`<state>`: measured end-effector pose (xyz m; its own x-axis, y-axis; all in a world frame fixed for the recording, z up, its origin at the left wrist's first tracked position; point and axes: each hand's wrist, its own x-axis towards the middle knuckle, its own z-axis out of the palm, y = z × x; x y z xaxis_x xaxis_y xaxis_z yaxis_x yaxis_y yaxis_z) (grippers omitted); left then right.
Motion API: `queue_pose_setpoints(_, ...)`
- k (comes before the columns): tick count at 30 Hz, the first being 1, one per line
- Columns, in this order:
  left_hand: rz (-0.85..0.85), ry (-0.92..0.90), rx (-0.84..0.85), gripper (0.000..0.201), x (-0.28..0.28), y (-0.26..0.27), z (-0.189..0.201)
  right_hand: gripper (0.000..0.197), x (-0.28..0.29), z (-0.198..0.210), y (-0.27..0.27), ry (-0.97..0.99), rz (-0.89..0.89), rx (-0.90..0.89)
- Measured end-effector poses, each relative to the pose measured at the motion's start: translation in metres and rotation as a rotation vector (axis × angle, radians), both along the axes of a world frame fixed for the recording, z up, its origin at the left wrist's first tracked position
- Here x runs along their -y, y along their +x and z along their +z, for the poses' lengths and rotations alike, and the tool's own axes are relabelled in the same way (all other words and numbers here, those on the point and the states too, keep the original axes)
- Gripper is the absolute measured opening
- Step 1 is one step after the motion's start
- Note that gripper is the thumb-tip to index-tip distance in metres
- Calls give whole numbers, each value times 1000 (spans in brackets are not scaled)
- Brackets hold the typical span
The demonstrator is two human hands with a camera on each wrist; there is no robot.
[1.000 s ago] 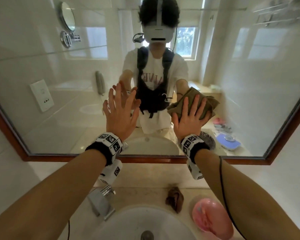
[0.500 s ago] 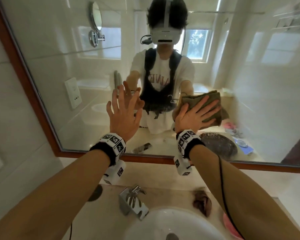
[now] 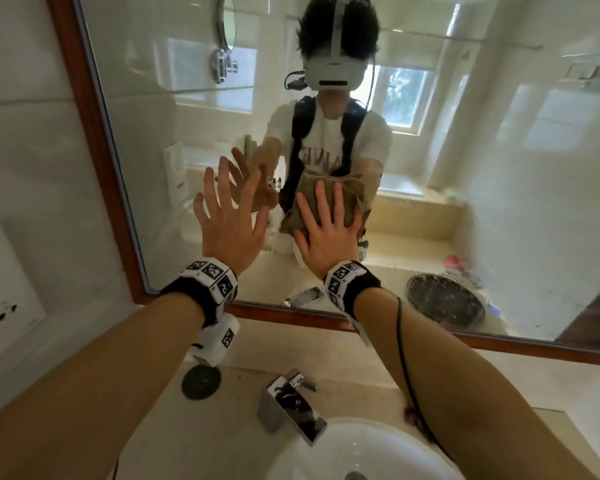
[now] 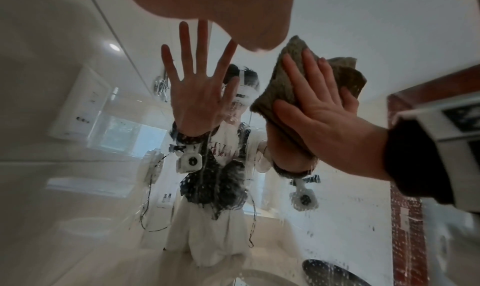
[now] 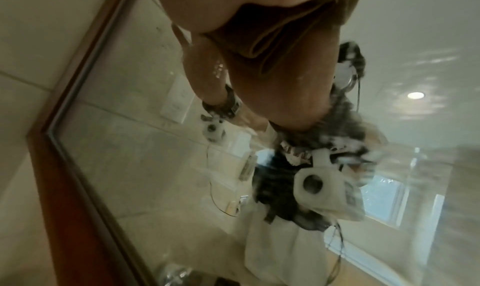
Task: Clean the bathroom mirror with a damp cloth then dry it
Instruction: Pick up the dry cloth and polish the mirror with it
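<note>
The bathroom mirror (image 3: 187,109) hangs on the wall above the table, framed in reddish-brown wood; its glass carries water droplets and streaks, plain in the left wrist view below the hands; an olive-green cloth (image 3: 323,188), bunched and folded, lies flat against the glass near the middle of the mirror; the right hand (image 3: 326,233) presses it there with straight, slightly spread fingers laid over the cloth, palm toward the glass, not curled round it; the left hand (image 3: 231,220) is raised just beside it, released and holding nothing, fingers spread wide and straight, palm facing the mirror; whether it touches the glass cannot be told; both wrists wear black bands with patterned white blocks; below the mirror's lower edge a chrome faucet (image 3: 291,403) stands on the beige table behind a white basin (image 3: 326,455); a dark round disc (image 3: 201,382) lies on the table left of the faucet; a white socket plate (image 3: 0,289) sits on the tiled wall left of the frame.
</note>
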<state>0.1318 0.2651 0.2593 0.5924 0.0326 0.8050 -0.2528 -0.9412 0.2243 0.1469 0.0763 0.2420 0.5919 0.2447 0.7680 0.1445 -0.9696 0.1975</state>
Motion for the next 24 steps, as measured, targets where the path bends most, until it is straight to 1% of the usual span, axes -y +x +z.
queue_pose_setpoints(3,-25,-7,-26,59,15,-2,2,67,29,-4,-8,-81,-6,-20)
queue_pose_setpoints(7,-75,13,-30,60,42,-6,4,68,73,-2,-16,-34,-78,-19)
queue_pose_setpoints(9,-96,14,-24,60,54,-7,6,70,95,2,-19,48,-135,-5)
queue_pose_setpoints(12,-118,13,-22,60,68,-8,11,73,126,8,-25,250,-243,26)
queue_pose_setpoints(13,-120,18,-16,60,72,-9,13,74,135,10,-27,310,-261,36)
queue_pose_setpoints(15,-118,17,-8,60,76,-9,13,73,146,11,-31,363,-271,49)
queue_pose_setpoints(17,-112,-1,-18,61,75,-9,12,72,142,11,-30,394,-279,66)
queue_pose_setpoints(22,-55,4,-33,61,47,-10,3,71,86,13,-12,691,-359,149)
queue_pose_setpoints(24,-26,-8,-42,60,29,-8,-1,71,68,10,-6,734,-348,158)
